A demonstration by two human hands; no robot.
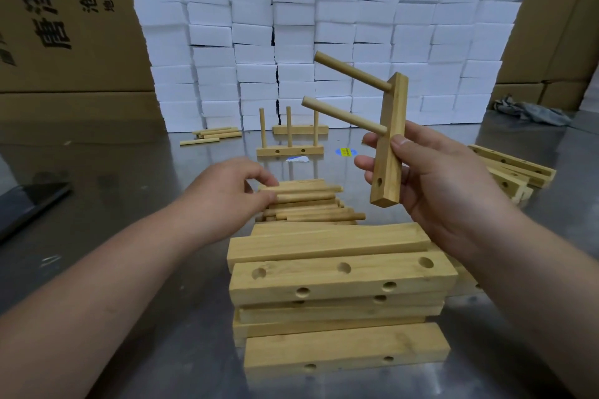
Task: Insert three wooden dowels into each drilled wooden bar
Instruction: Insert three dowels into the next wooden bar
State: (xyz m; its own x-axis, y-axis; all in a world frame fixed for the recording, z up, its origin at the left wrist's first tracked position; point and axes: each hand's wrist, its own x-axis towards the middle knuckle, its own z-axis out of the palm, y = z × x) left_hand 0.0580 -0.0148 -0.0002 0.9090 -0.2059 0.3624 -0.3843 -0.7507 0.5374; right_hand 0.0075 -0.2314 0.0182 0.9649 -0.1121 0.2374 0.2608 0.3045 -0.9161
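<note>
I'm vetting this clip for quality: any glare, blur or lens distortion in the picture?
Head view: the wide lens bows the foam block wall and the cartons at the edges; the metal table carries a soft sheen and reflections, no harsh glare; the held bar, right hand and left hand at the dowel pile look sharp.

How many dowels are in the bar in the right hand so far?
2. The upper dowel sits near the top end of the bar, the lower dowel mid-bar, just above the right hand gripping it. A hole near the bar's lower end is empty.
</note>
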